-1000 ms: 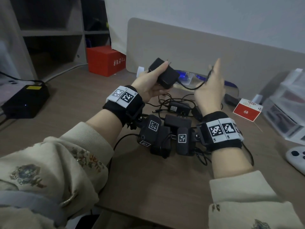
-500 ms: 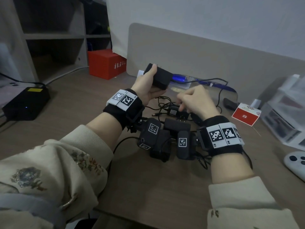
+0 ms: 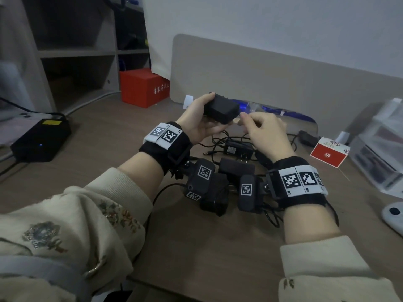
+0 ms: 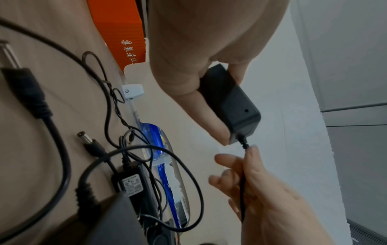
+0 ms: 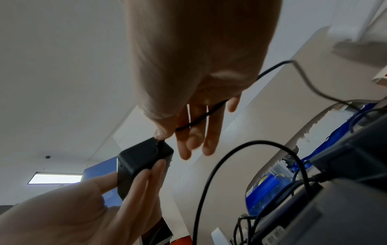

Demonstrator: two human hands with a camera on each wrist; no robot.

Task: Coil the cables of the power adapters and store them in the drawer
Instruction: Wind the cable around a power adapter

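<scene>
The black adapter brick (image 3: 221,109) is held above the desk (image 3: 207,247) in the left hand (image 3: 197,125), fingers curled round it; its cable (image 4: 243,179) is pinched at the strain relief by the right hand (image 3: 265,132). Brick is judged rigid and light, cable thin, limp and tangle-prone, best taken near the brick. More adapters (image 3: 236,167) and loose leads are left on the wood-look desk, backed by a beige divider panel (image 3: 261,73); no drawer is identified.
</scene>
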